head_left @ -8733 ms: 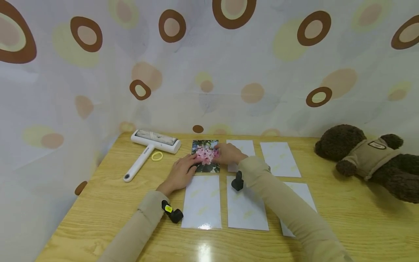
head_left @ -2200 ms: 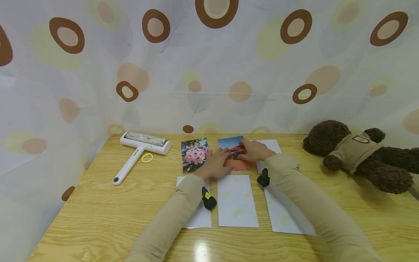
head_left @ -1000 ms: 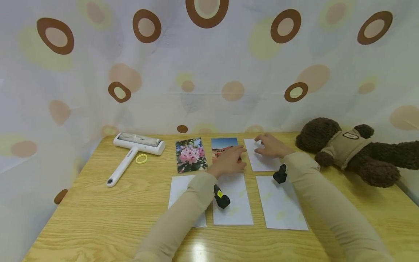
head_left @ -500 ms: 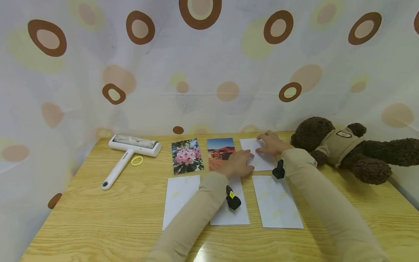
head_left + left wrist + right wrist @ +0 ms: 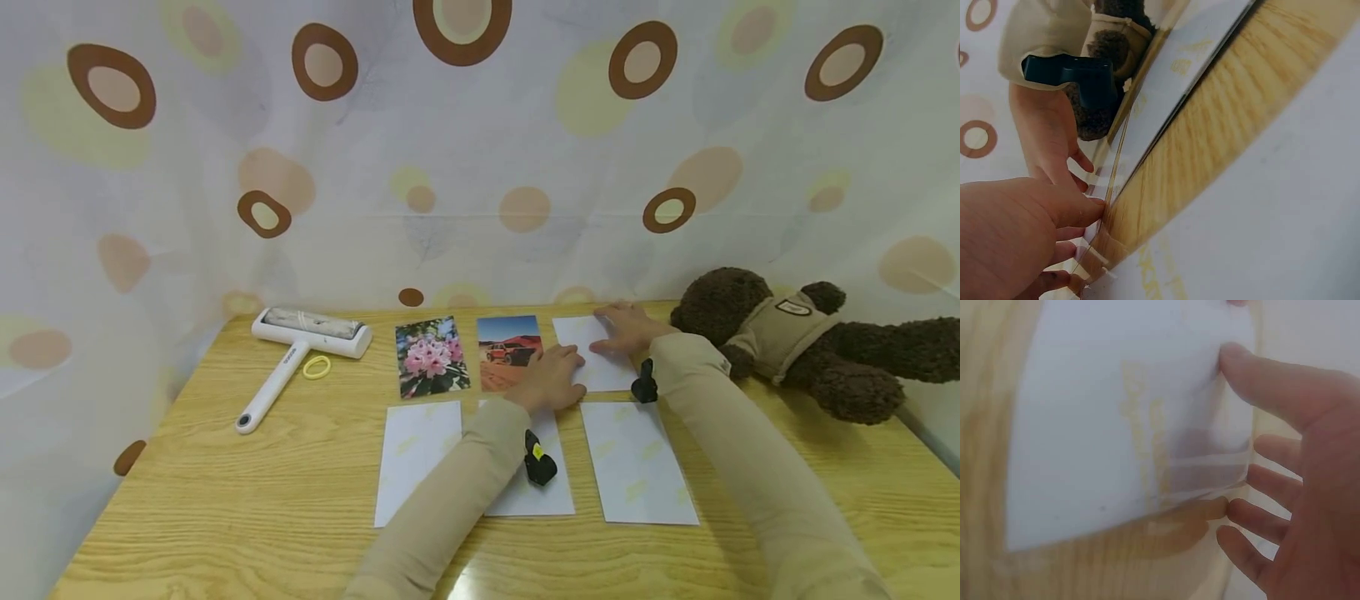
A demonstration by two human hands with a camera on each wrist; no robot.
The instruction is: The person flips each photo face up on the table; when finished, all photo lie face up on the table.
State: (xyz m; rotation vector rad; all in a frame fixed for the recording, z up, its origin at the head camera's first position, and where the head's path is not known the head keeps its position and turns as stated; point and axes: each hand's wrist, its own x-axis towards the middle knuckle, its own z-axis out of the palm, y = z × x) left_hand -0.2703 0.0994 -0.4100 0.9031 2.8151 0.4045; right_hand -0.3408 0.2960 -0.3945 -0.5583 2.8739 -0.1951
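In the head view my right hand (image 5: 628, 329) lies over the white card (image 5: 573, 354) at the back right. The right wrist view shows the thumb on that card's face (image 5: 1085, 437) and the other fingers along its edge. My left hand (image 5: 551, 379) reaches to the card's left edge, fingers extended; its thumb and fingertips are right at the edge in the left wrist view. To the left lie two photos face up: a red off-road car in a desert (image 5: 506, 333), partly under my left hand, and pink flowers (image 5: 429, 358).
Three white cards lie in the front row: left (image 5: 408, 450), middle (image 5: 536, 496), partly under my left sleeve, and right (image 5: 637, 467). A white lint roller (image 5: 281, 379) and a yellow ring (image 5: 317, 367) lie left. A brown teddy bear (image 5: 787, 333) lies right. A patterned curtain (image 5: 465, 250) hangs behind.
My hands have moved right, from the flower photo to the car photo, then to the back right card. The back middle card was white and now shows the car picture.
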